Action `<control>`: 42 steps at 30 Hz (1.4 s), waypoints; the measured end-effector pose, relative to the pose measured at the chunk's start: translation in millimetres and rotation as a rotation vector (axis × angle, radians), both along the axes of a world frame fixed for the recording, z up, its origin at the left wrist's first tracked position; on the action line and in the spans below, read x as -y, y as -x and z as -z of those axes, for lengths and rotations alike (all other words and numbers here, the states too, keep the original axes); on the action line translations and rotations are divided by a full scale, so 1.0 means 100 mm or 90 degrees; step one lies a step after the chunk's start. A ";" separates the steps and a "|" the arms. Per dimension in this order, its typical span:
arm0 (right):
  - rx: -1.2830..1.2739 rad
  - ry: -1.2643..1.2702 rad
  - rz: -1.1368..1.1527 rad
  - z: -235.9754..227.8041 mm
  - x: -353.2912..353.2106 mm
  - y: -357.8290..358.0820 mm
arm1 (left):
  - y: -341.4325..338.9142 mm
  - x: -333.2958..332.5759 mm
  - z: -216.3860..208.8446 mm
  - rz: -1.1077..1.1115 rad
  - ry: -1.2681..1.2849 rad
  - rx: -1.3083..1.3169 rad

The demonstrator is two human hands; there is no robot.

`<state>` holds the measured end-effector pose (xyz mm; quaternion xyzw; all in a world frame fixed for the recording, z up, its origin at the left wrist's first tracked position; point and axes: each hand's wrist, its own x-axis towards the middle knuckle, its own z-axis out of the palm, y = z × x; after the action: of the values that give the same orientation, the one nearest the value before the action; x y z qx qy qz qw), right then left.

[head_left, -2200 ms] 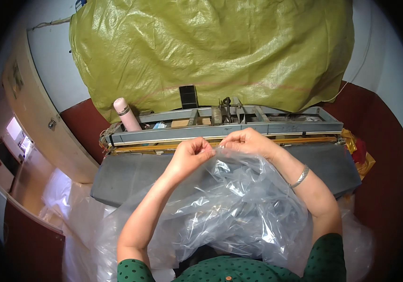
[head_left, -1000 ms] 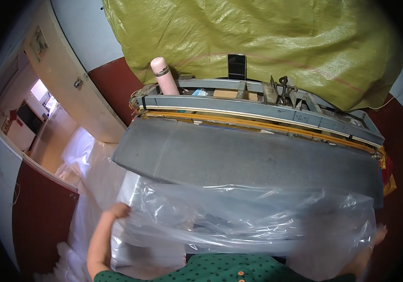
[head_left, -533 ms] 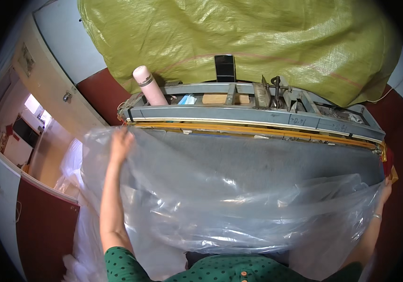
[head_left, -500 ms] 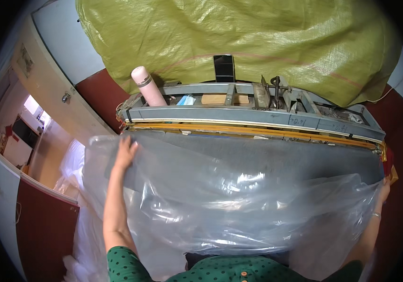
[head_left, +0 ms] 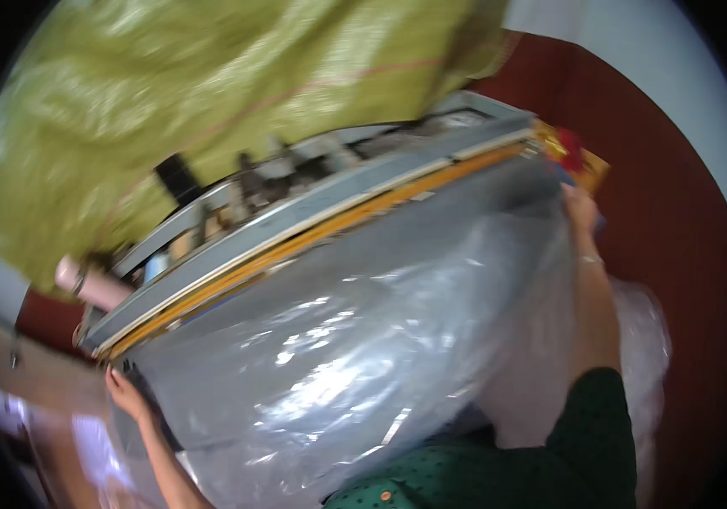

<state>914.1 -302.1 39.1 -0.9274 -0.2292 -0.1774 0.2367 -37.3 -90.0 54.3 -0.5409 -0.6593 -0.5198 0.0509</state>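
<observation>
A wide clear plastic sheet (head_left: 342,365) lies in shiny wrinkles over a dark grey flat surface (head_left: 457,208). My left hand (head_left: 128,396) is at the far left corner of that surface, beside the end of the frame; its fingers point away from me, and blur hides whether they pinch anything. On the right edge, my right hand (head_left: 581,210) is closed on the sheet's margin, its fingertips partly hidden. Just beyond it hang a yellow piece (head_left: 592,172) and a red piece (head_left: 569,148) of material.
Behind the surface runs a long grey metal frame (head_left: 321,199) with orange strips (head_left: 363,208) along its near side. In and by it are a pink bottle (head_left: 96,287), metal parts and a dark phone-like slab (head_left: 178,180). A yellow-green woven cover (head_left: 236,76) hangs behind. More plastic (head_left: 642,339) hangs at right.
My view has turned and tilted toward the right, so the frame now slants up to the right. My left hand has moved from atop the sheet to the left corner; my right hand stays at the right edge.
</observation>
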 end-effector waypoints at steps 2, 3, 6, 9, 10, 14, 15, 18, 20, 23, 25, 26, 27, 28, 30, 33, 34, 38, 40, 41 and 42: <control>0.093 -0.073 -0.125 0.04 -0.01 0.04 | -0.81 0.12 -0.14 0.236 0.087 0.116; 0.100 -0.079 -0.123 0.09 0.14 -0.16 | -1.34 0.23 -0.22 0.362 0.129 0.177; 0.067 -0.146 -0.151 0.12 0.19 -0.19 | -2.85 0.93 -0.61 0.602 0.227 0.299; 0.020 -0.190 -0.131 0.06 0.20 -0.06 | -3.87 1.75 -0.84 0.918 0.541 0.366; 0.009 -0.187 -0.111 0.04 0.19 -0.03 | -4.10 1.93 -0.78 1.090 0.675 0.354; -0.036 -0.185 -0.074 -0.05 0.11 0.06 | -4.87 2.74 -0.13 1.316 0.764 0.099; -0.053 -0.189 -0.069 -0.05 0.11 0.07 | -5.00 2.96 0.09 1.346 0.673 0.034; -0.042 -0.138 -0.053 -0.06 0.17 0.01 | -5.19 3.17 0.28 1.377 0.627 -0.420; -0.041 -0.136 -0.049 -0.07 0.19 -0.01 | -5.18 3.12 0.33 1.372 0.671 -0.402; -0.030 -0.134 -0.034 -0.09 0.17 0.05 | -4.96 2.77 0.15 1.334 0.778 -0.137; -0.029 -0.128 -0.015 -0.11 0.15 0.11 | -4.91 2.94 0.43 1.376 0.572 -0.255; -0.031 -0.129 0.000 -0.13 0.15 0.11 | -4.90 3.08 0.69 1.385 0.460 -0.314; -0.032 -0.131 0.011 -0.16 0.12 0.13 | -4.97 3.29 0.99 1.363 0.728 -0.111; -0.031 -0.131 0.004 -0.20 0.07 0.16 | -5.04 3.48 1.29 1.260 0.955 0.130; -0.033 -0.120 0.011 -0.15 0.12 0.12 | -5.19 3.41 0.58 1.468 0.550 -0.361; -0.028 -0.126 0.007 -0.18 0.07 0.17 | -5.11 3.21 0.82 1.507 0.928 -0.120; -0.029 -0.122 0.011 -0.16 0.10 0.16 | -5.00 3.16 0.53 1.442 0.817 0.052; -0.039 -0.175 -0.002 -0.08 0.15 -0.02 | -3.86 2.29 -0.37 1.166 0.473 0.817; -0.076 -0.209 -0.030 -0.05 0.14 0.04 | -3.43 1.99 -0.86 1.062 0.182 1.136; -0.077 -0.212 -0.028 -0.04 0.17 0.04 | -3.25 1.82 -0.92 1.123 0.078 1.089; -0.076 -0.220 -0.025 -0.02 0.20 0.00 | -3.09 1.64 -0.98 1.179 -0.024 1.048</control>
<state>914.5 -322.0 41.6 -0.8773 -0.1987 -0.1541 0.4088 271.4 -254.4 152.0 -0.3148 0.1431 -0.5546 -0.7569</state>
